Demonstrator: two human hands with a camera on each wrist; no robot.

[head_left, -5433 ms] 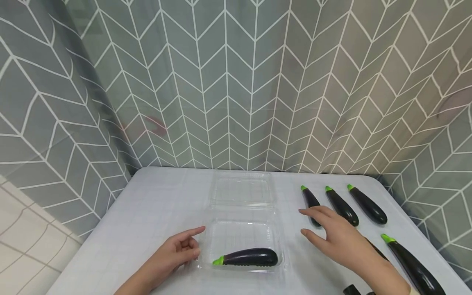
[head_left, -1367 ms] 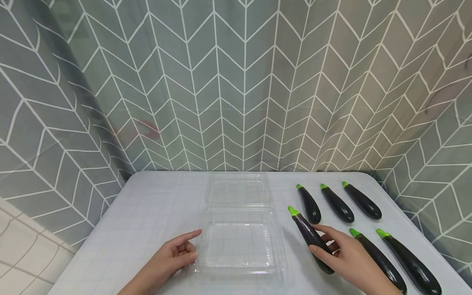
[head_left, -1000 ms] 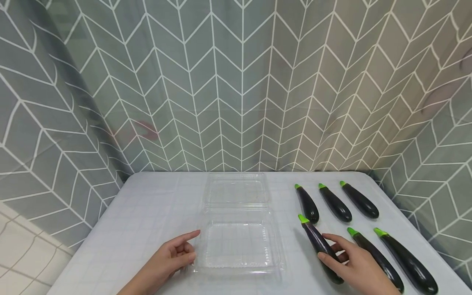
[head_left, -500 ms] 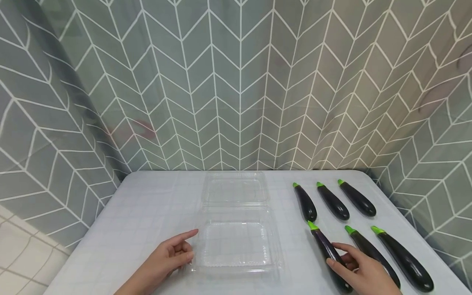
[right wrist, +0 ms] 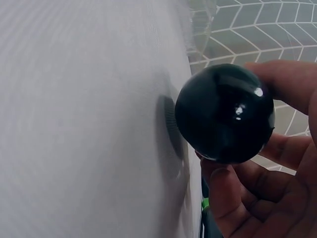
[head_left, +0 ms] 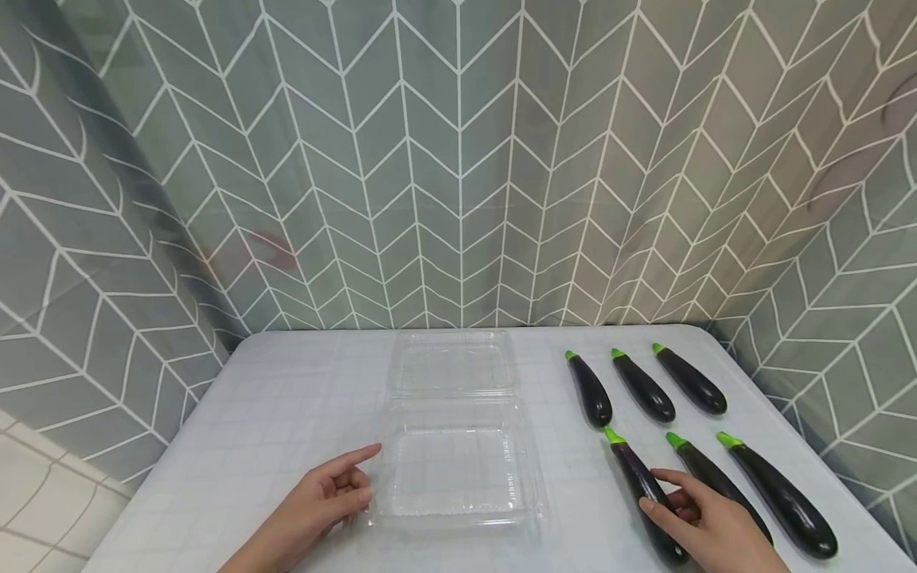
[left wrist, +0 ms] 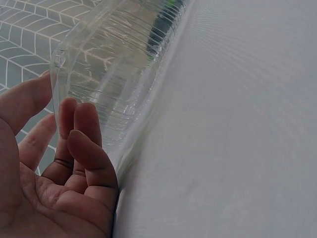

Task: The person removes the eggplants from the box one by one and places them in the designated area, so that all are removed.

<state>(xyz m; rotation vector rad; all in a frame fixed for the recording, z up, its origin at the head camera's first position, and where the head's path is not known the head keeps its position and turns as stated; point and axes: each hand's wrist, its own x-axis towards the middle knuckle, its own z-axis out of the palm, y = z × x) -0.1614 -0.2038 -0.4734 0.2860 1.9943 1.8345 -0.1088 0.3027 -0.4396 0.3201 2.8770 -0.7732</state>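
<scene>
My right hand (head_left: 705,521) grips a dark purple eggplant (head_left: 645,497) between thumb and fingers, its bright green stem end pointing away from me. In the right wrist view the eggplant's glossy round end (right wrist: 225,114) hangs close to the white cloth; whether it rests on it I cannot tell. A clear plastic clamshell container (head_left: 454,469) lies in the middle, lid (head_left: 453,364) laid back, nothing inside. At the container's left rim is my left hand (head_left: 322,501), index finger stretched out, other fingers loosely curled. In the left wrist view its fingertips touch or nearly touch the clear wall (left wrist: 106,74).
Three eggplants lie in a row at the back right: left one (head_left: 590,390), middle one (head_left: 645,386), right one (head_left: 690,380). Nearer, one (head_left: 716,477) lies partly behind my right hand and another (head_left: 781,497) beyond it. A patterned curtain (head_left: 458,159) surrounds the white table (head_left: 286,398).
The eggplant that lay in the container earlier is now in my right hand, out to its right. Over the last second it shifted right and towards me. My left hand stayed at the rim.
</scene>
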